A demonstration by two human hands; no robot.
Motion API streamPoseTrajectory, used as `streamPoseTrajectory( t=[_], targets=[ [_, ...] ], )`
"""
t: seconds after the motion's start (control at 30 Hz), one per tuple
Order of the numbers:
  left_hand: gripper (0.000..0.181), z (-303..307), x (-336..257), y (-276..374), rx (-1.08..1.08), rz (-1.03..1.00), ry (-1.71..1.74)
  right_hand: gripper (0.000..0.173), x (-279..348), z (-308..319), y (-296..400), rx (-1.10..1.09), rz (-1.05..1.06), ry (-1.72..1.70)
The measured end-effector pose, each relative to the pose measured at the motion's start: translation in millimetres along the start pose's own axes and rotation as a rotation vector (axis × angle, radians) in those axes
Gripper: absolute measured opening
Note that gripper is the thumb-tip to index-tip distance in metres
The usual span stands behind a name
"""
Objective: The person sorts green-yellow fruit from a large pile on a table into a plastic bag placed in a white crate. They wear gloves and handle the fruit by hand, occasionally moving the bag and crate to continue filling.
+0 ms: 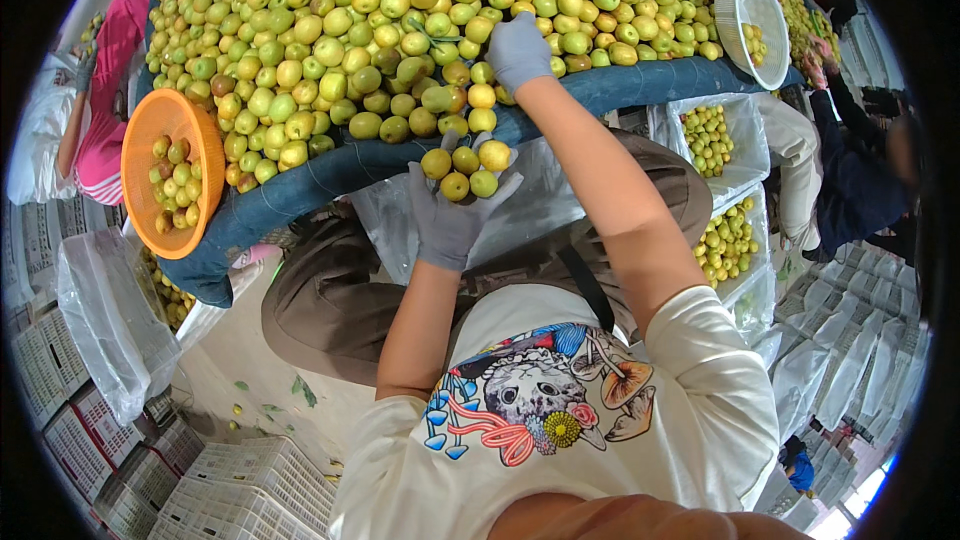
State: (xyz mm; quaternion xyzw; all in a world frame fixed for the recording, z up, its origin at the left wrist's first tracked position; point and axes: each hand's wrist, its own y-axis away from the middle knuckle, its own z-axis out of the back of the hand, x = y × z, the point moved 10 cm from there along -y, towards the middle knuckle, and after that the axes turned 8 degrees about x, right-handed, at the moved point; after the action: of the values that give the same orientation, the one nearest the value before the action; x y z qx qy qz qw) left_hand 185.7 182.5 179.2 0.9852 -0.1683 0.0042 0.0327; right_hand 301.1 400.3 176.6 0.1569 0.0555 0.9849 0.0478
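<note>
A large heap of yellow-green jujubes [330, 52] lies before me, held in by a padded blue cloth rim [300, 184]. My left hand [448, 229], in a thin grey glove, is palm up just below that rim. Several jujubes [466, 159] rest on its palm and spread fingers. My right hand [520, 52], gloved the same way, reaches over the rim into the near edge of the heap. Its fingertips are hidden, so I cannot see whether they grip a fruit. A few darker jujubes lie just left of it.
An orange plastic basket [174, 236] with some jujubes leans at the left rim; a white basket [780, 37] sits at the right. Bag-lined crates of jujubes [726, 244] stand by my right knee. White crates [247, 480] are stacked lower left. Other people work on both sides.
</note>
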Motion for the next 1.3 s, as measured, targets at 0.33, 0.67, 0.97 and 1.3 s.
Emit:
streamPoseTrajectory(
  t=[0.33, 0.67, 0.97, 1.3],
  targets=[
    [0.065, 11.4, -6.4, 15.2, -0.091, -0.008, -0.032, 0.037, -54.8, 44.4, 14.5, 0.210, 0.164, -0.990],
    [0.072, 7.3, -3.6, 10.1, -0.094, 0.014, -0.062, 0.023, -10.0, 53.3, 3.0, -0.008, 0.032, 0.222],
    [0.072, 5.1, -9.1, 14.6, -0.043, 0.004, 0.025, 0.036, -24.2, 52.0, 0.7, 0.253, 0.278, -0.366],
    [0.068, -1.3, -1.6, 8.8, -0.111, -0.005, 0.002, 0.056, -2.5, 35.7, -3.6, 0.192, -0.041, -0.008]
  ],
)
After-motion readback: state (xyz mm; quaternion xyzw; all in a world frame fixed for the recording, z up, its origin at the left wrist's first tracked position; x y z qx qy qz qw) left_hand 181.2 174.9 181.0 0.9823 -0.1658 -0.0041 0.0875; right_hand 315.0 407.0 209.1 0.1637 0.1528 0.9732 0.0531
